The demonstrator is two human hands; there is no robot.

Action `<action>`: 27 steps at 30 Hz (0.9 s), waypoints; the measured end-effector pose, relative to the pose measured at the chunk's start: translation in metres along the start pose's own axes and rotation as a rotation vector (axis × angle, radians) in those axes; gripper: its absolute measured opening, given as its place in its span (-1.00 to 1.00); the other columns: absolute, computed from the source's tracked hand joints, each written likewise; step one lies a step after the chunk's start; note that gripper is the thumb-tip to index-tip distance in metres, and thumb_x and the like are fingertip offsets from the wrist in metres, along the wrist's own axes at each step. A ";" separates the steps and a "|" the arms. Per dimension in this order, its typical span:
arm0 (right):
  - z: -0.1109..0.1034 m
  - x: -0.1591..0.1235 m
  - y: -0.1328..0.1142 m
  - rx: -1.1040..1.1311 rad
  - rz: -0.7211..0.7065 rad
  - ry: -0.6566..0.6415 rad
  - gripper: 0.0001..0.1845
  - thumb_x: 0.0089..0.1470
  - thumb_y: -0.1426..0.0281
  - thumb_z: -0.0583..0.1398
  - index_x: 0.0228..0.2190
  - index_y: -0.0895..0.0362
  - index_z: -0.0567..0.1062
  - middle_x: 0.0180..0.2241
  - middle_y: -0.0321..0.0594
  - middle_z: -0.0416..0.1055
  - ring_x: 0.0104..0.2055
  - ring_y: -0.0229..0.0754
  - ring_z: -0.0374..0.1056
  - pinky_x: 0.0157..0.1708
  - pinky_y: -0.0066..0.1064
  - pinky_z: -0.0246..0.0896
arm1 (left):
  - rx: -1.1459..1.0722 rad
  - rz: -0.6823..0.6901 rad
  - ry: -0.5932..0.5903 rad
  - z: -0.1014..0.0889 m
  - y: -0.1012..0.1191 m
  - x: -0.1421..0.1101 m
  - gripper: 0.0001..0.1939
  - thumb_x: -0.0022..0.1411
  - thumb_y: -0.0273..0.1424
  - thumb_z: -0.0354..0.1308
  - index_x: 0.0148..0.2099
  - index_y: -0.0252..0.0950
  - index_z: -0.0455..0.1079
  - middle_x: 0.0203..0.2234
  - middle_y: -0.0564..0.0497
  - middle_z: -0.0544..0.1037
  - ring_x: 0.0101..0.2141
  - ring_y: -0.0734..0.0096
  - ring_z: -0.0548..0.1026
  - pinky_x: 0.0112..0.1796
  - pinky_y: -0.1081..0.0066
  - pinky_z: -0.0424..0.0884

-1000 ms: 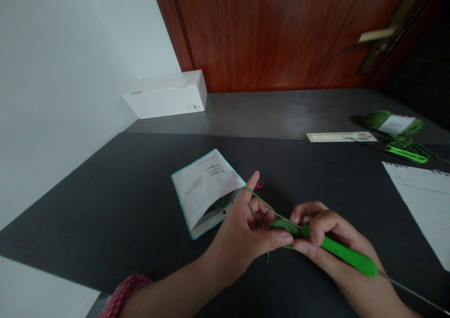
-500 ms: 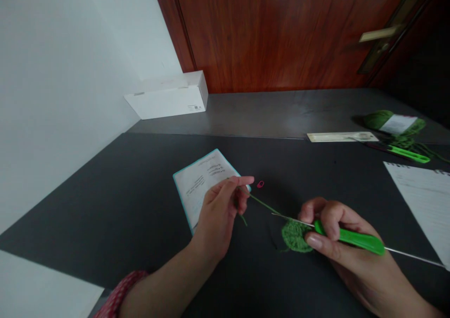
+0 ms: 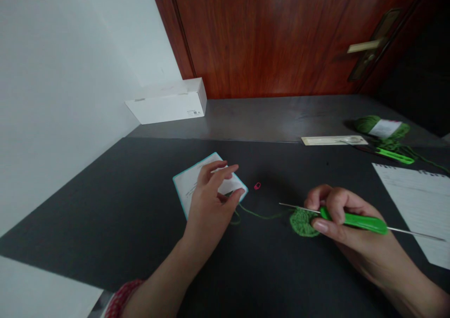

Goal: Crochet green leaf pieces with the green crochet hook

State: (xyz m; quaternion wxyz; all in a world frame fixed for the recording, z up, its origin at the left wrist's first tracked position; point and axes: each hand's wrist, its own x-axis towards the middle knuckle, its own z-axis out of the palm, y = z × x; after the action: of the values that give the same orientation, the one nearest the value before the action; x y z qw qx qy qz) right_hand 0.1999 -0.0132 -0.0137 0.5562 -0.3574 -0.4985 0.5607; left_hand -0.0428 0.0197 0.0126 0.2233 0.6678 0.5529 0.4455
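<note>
My right hand (image 3: 339, 210) grips the green handle of a crochet hook (image 3: 362, 222). Its thin metal shaft points left, and a second metal end sticks out behind the hand. Pinched by the same fingers is a small round green crocheted piece (image 3: 301, 223), just under the shaft. From it a slack strand of green yarn (image 3: 262, 216) runs left to beneath my left hand (image 3: 215, 191). That hand hovers over a white card with a blue edge (image 3: 183, 184), fingers spread and thumb apart. Some yarn near its palm is partly hidden.
A small pink stitch marker (image 3: 257, 185) lies between the hands. Toward the back right are a green yarn ball (image 3: 369, 123), a long pale packet (image 3: 312, 140) and another green-handled tool (image 3: 395, 155). Ruled notebook paper (image 3: 418, 205) lies right, a white box (image 3: 168, 108) back left.
My left hand has opened, its fingers spreading from a pinch on the yarn. The taut strand has gone slack. My right hand still holds the hook and crocheted piece.
</note>
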 end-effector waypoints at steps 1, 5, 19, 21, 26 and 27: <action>0.001 0.000 0.000 -0.001 0.004 -0.006 -0.71 -0.07 0.53 0.37 -0.58 0.08 0.37 -0.36 -0.30 0.39 -0.33 -0.27 0.31 -0.37 -0.54 0.32 | 0.072 0.056 0.023 0.000 0.000 -0.001 -0.58 0.11 -0.52 0.22 0.03 -0.13 0.46 0.06 -0.07 0.35 -0.13 0.29 0.47 -0.31 0.33 0.52; 0.005 -0.001 -0.001 0.009 0.021 -0.018 -0.71 -0.08 0.54 0.38 -0.59 0.09 0.37 -0.37 -0.29 0.40 -0.34 -0.26 0.32 -0.39 -0.51 0.33 | 0.055 0.233 -0.063 0.002 0.009 -0.010 -0.50 0.18 -0.61 0.09 0.12 -0.11 0.40 0.15 -0.09 0.28 0.14 0.18 0.26 0.09 0.12 0.29; 0.015 -0.008 -0.005 0.219 0.154 -0.042 -0.71 -0.11 0.50 0.39 -0.59 0.10 0.37 -0.41 -0.30 0.38 -0.42 -0.27 0.29 -0.48 -0.50 0.32 | -1.514 -0.554 -0.539 0.006 0.025 -0.010 -0.57 0.32 -0.04 -0.08 0.17 0.09 0.34 0.13 0.01 0.38 -0.17 0.35 0.42 -0.52 0.57 0.29; 0.016 -0.010 -0.005 0.209 0.151 -0.033 -0.72 -0.10 0.51 0.39 -0.59 0.10 0.38 -0.40 -0.29 0.39 -0.43 -0.27 0.29 -0.50 -0.50 0.31 | -1.515 -0.504 -0.413 0.001 0.024 -0.008 -0.65 0.32 -0.01 -0.09 0.03 0.23 0.44 0.05 0.12 0.48 -0.14 0.35 0.46 -0.48 0.55 0.33; 0.016 -0.013 -0.003 0.097 0.044 0.016 -0.72 -0.09 0.53 0.38 -0.59 0.08 0.39 -0.40 -0.28 0.40 -0.39 -0.24 0.32 -0.46 -0.48 0.32 | -0.863 -0.110 -0.253 0.001 0.025 -0.014 -0.46 0.37 -0.10 -0.11 -0.48 -0.07 0.59 0.18 0.19 0.39 0.31 0.17 0.04 0.24 0.12 0.00; 0.016 -0.013 -0.003 0.068 0.015 0.028 -0.72 -0.09 0.53 0.38 -0.59 0.08 0.38 -0.40 -0.28 0.41 -0.38 -0.24 0.33 -0.45 -0.48 0.32 | -0.674 -0.056 -0.286 0.003 0.025 -0.016 -0.47 0.38 -0.15 -0.11 -0.46 -0.10 0.60 0.23 0.18 0.32 0.34 0.16 -0.06 0.28 0.09 -0.17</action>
State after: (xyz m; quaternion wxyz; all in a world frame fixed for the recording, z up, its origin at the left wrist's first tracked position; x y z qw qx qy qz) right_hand 0.1871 -0.0287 -0.0090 0.5707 -0.3500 -0.4687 0.5763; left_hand -0.0267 -0.0026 0.0255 0.5180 0.5969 0.3563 0.4984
